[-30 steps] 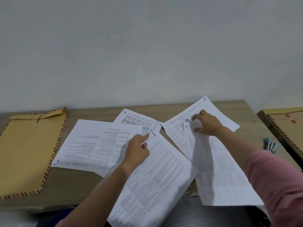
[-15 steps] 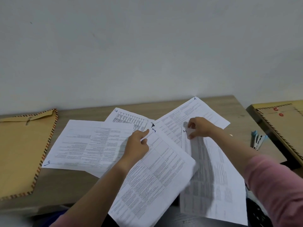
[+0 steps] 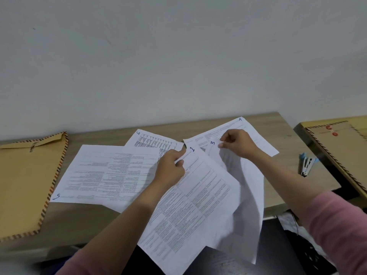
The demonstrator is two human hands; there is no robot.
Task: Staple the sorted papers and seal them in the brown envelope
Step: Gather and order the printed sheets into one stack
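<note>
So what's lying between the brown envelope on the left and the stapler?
In the head view, the spread numbered papers and both hands, left and right, lie between the brown envelope and stapler.

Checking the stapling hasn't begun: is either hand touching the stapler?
Apart. The head view shows the stapler lying alone on the table, bare wood between it and the right hand; the left hand is farther away.

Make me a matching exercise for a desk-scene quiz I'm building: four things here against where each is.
Things:
1. stapler
2. brown envelope
3. sheet marked 1
4. sheet marked 3

Places:
A. pinched by the right hand
B. far left of the desk
C. right side of the desk
D. gripped by the left hand

Pairs: 1-C, 2-B, 3-D, 4-A
</note>
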